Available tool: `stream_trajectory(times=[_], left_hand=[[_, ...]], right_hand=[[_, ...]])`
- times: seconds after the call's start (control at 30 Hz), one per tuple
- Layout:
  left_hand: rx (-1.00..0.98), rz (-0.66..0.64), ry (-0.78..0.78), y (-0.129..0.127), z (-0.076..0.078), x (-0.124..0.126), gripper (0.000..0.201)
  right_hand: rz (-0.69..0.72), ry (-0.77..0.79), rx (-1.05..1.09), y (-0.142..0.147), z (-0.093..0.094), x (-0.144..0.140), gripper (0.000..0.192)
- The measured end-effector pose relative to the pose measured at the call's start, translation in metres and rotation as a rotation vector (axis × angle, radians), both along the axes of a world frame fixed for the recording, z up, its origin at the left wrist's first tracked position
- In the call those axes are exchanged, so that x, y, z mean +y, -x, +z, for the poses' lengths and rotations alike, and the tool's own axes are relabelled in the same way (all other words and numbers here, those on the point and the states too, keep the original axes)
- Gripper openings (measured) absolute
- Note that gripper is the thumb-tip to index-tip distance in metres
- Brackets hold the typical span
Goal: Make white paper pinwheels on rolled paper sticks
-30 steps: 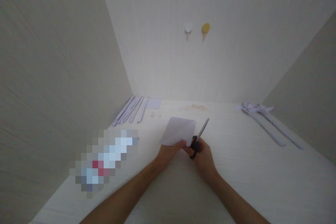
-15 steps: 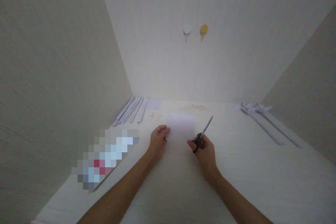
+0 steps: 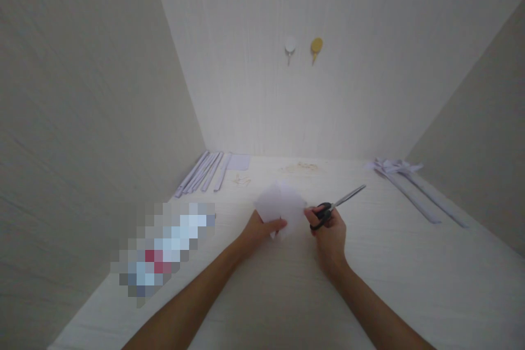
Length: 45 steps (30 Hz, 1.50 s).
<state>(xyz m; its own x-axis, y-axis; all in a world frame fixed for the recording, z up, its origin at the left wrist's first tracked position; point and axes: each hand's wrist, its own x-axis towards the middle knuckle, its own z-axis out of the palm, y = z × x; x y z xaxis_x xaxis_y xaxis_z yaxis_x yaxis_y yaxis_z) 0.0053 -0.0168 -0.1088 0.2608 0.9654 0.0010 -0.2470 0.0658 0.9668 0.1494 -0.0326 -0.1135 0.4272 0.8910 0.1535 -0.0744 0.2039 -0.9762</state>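
Paper [image 3: 281, 202] and scissors [image 3: 335, 203], hands apart
Left hand [image 3: 255, 233] has the paper pinched, right hand [image 3: 332, 236] grips scissors just right of it.

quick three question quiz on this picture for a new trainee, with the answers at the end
1. Which hand holds the black-handled scissors?
2. True or false: in the picture, the yellow hook is to the right of the white hook.
3. Fill the gap: the left hand grips a pale sheet of ____, its thumb on top.

Key:
1. The right hand.
2. True.
3. Paper.
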Motion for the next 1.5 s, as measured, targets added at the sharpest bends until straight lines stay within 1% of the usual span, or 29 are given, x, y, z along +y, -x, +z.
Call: stream_trajectory(times=[0.1,0.17,0.23,0.33,0.4,0.47,0.67,0.8,0.97,1.1,1.23,1.4,1.5], left_hand=[[0.111,0.002,-0.022,-0.001,0.002,-0.003,0.01],[0.118,0.066,-0.014,-0.003,0.003,-0.004,0.01],[0.106,0.133,-0.021,-0.004,0.004,-0.005,0.011],[0.123,0.188,-0.067,-0.004,0.004,-0.004,0.011],[0.124,0.219,-0.088,-0.004,0.004,-0.004,0.012],[0.113,0.256,-0.089,-0.004,0.005,-0.004,0.01],[0.122,0.297,-0.062,-0.006,0.009,-0.005,0.006],[0.115,0.321,-0.055,-0.007,0.009,-0.006,0.007],[0.165,0.321,-0.047,-0.007,0.008,-0.007,0.004],[0.145,0.296,-0.066,-0.007,0.007,-0.006,0.009],[0.145,0.267,-0.068,-0.006,0.006,-0.005,0.006],[0.074,0.334,-0.027,-0.005,0.006,-0.002,0.012],[0.063,0.321,-0.011,-0.003,0.006,-0.001,0.009]], right_hand=[[-0.026,0.012,0.001,0.0,0.002,0.0,0.026],[-0.001,0.034,0.007,0.001,0.003,0.0,0.027],[0.075,0.074,-0.01,0.003,0.003,-0.001,0.028],[0.231,0.128,-0.109,0.009,0.003,-0.003,0.027],[0.309,0.128,-0.173,0.012,0.003,-0.006,0.026],[0.344,0.109,-0.22,0.015,0.004,-0.008,0.025],[0.369,0.107,-0.243,0.014,0.004,-0.009,0.024],[0.372,0.109,-0.259,0.013,0.002,-0.008,0.025],[0.377,0.091,-0.227,0.012,-0.001,-0.008,0.024],[0.374,0.064,-0.207,0.012,-0.002,-0.009,0.025],[0.368,0.077,-0.225,0.013,0.0,-0.009,0.025],[0.377,0.08,-0.179,0.014,0.0,-0.007,0.022],[0.369,0.078,-0.185,0.013,-0.002,-0.006,0.02]])
